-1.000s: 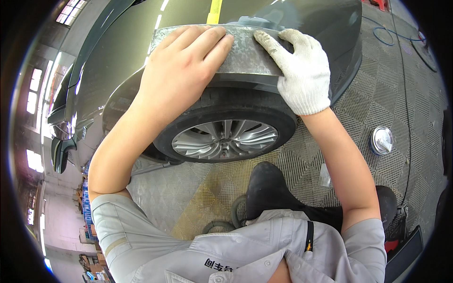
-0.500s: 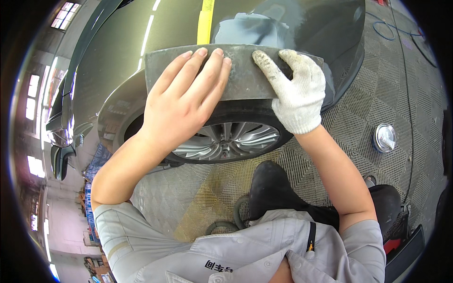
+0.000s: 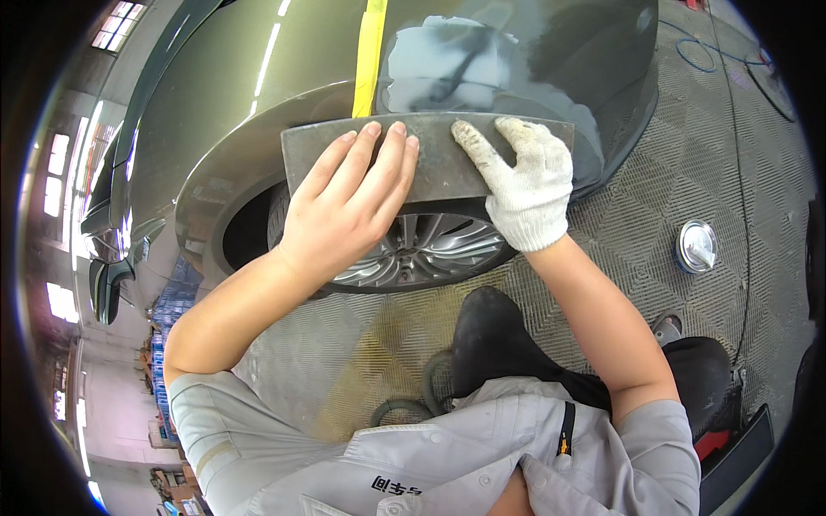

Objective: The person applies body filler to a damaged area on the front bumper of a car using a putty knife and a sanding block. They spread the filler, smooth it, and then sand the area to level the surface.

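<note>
A dark grey flexible sheet (image 3: pixel 439 159) lies curved against the car fender (image 3: pixel 224 95) above the wheel (image 3: pixel 413 249), covering part of the wheel arch. My bare left hand (image 3: pixel 348 193) presses its outstretched fingers over the sheet's left half; the thumb is hidden. On the right half, my right hand (image 3: pixel 529 185), in a stained white knit glove, grips the sheet with its fingers over the face. A pale grey filler patch (image 3: pixel 447 64) with darker smears shows just beyond the sheet's far edge. Yellow masking tape (image 3: pixel 368 69) runs down the panel to the sheet.
An opened round tin (image 3: pixel 697 247) stands on the grey patterned floor tiles (image 3: pixel 619 258) to the right. A blue hose (image 3: pixel 697 52) and a dark cable lie farther off. My dark shoe (image 3: pixel 486 335) is near the wheel. Boxes and shelving stand at lower left.
Both hands and the sheet have moved down the fender, nearer to me. More of the filler patch and the tape now shows above the sheet.
</note>
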Available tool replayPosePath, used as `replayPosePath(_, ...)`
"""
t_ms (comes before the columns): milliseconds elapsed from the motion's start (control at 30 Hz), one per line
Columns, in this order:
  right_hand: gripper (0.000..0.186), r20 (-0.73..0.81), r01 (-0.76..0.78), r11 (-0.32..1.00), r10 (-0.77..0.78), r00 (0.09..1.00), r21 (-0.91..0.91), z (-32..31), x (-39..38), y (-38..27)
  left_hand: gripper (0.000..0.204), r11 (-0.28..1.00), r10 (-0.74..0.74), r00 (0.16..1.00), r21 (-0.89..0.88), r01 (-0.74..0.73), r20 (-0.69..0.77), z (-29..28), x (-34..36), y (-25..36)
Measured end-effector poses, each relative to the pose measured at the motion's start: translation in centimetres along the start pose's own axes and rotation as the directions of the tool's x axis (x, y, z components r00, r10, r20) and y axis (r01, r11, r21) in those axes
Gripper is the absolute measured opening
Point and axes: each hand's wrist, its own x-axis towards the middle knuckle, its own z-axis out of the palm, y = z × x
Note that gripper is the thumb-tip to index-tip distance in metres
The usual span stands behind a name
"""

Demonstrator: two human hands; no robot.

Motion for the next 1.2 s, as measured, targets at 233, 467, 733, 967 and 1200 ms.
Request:
replayPosePath(233,0.054,-0.059,0.061,0.998,-0.060,0.996,0.012,-4.6,5.7,3.3,0.038,0.977,-0.049,0.996,-0.211,0.032,-0.077,-3.6,5.7,-4.0)
replayPosePath(467,0.062,0.053,0.036,0.990,-0.029,0.998,-0.139,-4.8,9.6,6.4,0.044,0.975,-0.008,0.995,-0.220,-0.013,-0.096,-2.7,11.2,-7.7)
replayPosePath(733,0.060,-0.037,0.016,0.997,-0.019,0.999,-0.082,-2.9,8.5,5.9,0.040,0.984,0.051,0.996,-0.163,-0.064,-0.079,-2.3,10.7,-7.8)
replayPosePath(967,0.060,-0.075,-0.004,0.999,0.001,0.997,-0.046,-1.8,6.1,4.5,0.059,0.990,0.002,0.999,-0.143,-0.008,-0.044,-0.9,7.5,-5.1)
replayPosePath(1200,0.061,-0.049,-0.038,0.999,0.039,0.998,0.008,-1.1,3.5,2.4,0.047,0.997,0.022,0.995,-0.067,-0.028,-0.093,0.0,4.4,-2.8)
